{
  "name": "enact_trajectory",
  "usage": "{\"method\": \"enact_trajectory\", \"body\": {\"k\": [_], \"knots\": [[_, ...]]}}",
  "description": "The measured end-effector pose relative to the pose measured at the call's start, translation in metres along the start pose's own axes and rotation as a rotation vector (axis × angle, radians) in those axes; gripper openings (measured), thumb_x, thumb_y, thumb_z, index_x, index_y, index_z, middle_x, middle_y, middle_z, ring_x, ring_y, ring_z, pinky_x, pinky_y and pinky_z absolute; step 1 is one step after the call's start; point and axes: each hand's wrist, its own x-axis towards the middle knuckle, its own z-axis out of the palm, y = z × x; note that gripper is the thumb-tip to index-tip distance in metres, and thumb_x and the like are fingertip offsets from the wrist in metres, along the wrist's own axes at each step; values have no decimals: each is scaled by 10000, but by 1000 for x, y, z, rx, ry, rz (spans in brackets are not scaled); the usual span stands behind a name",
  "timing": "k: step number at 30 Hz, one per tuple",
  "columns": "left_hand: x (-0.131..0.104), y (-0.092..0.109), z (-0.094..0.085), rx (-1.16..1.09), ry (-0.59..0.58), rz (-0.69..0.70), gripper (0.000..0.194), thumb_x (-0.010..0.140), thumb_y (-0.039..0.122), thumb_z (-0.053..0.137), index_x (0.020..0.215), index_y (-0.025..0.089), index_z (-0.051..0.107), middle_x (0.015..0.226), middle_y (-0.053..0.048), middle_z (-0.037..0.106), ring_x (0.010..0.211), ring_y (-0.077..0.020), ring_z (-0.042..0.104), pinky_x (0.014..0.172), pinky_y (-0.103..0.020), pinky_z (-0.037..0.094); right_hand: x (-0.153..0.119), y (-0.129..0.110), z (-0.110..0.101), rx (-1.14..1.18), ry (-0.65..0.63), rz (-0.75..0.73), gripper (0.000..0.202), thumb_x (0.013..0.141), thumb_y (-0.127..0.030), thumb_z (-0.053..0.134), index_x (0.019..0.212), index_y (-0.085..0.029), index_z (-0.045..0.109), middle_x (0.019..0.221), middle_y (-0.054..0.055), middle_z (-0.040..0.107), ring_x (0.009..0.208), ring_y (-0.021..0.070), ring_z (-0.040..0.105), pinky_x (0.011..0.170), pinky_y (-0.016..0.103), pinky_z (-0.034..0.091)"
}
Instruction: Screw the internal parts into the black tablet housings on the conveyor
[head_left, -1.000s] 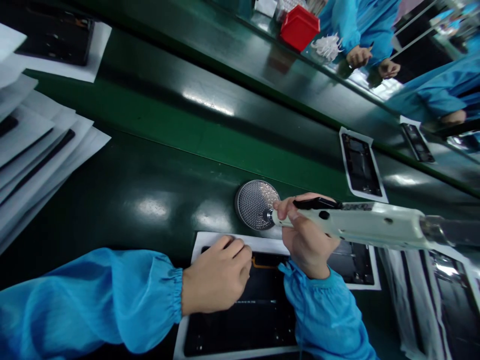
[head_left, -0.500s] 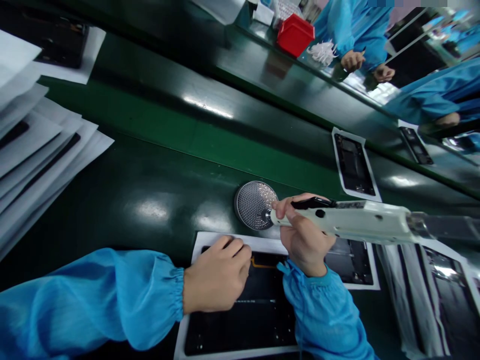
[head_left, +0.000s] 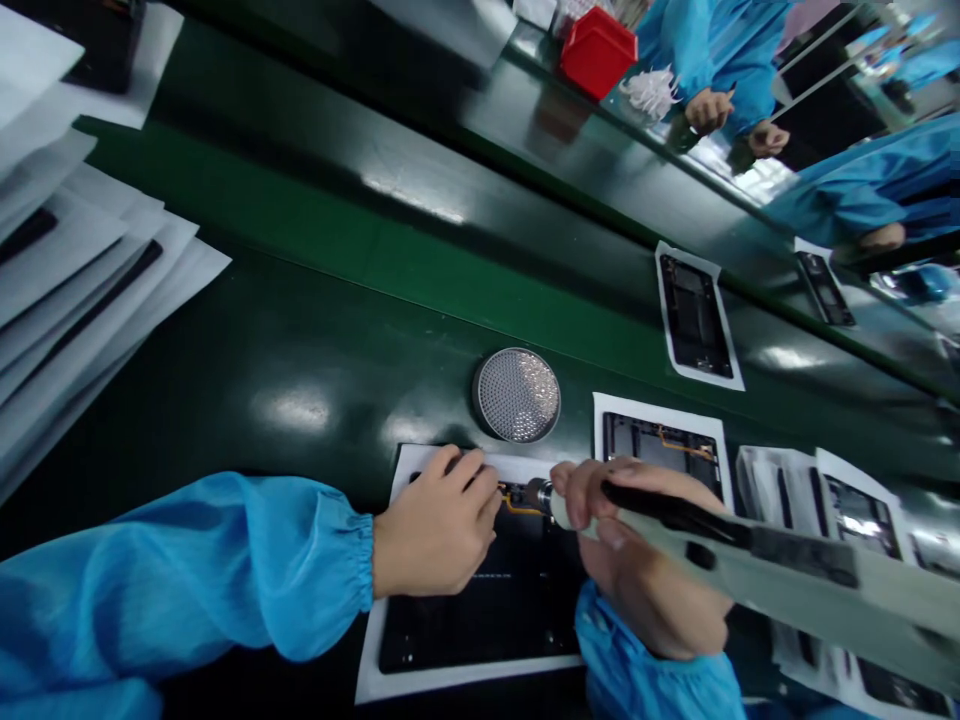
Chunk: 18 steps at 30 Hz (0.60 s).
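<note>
My left hand [head_left: 439,530] rests with curled fingers on the upper left part of a black device panel [head_left: 480,620], which lies on a white sheet [head_left: 412,682]. Whether the fingertips pinch anything is hidden. My right hand [head_left: 649,560] is wrapped round a pale green electric screwdriver [head_left: 802,590], tilted, its tip over the panel's top edge beside an orange flex strip [head_left: 523,508]. Just beyond the panel stands a round dish [head_left: 518,395] with a perforated top holding small shiny screws.
Sheets stacked with dark panels [head_left: 97,270] fill the left side. More panels [head_left: 697,315] on white sheets lie at the right, beside another stack [head_left: 780,490]. Across the bench are a red bin [head_left: 598,52] and other people's hands and blue sleeves.
My right hand has brought the screwdriver from the round dish down to the panel's top edge. My left hand keeps its place on the panel. The view has shifted slightly.
</note>
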Motion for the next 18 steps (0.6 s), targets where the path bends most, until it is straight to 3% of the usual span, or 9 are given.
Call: {"method": "enact_trajectory", "body": {"k": [6,18], "knots": [[1,0,2,-2,38,3,297,953,260,521,992,33,709,1052,-196,637,1100,-350,533,885,-484,422,-10,16,4,-13,1,81,275,781,-139,685,1023,-271,679,725,-22,610,613,164,618,678,407,550],[2,1,1,-13,43,18,249,942,228,527,885,67,708,984,-181,648,1053,-338,560,877,-502,416,-8,22,3,-14,-49,100,304,787,-158,677,1059,-293,676,703,-25,624,622,178,620,648,393,532]]}}
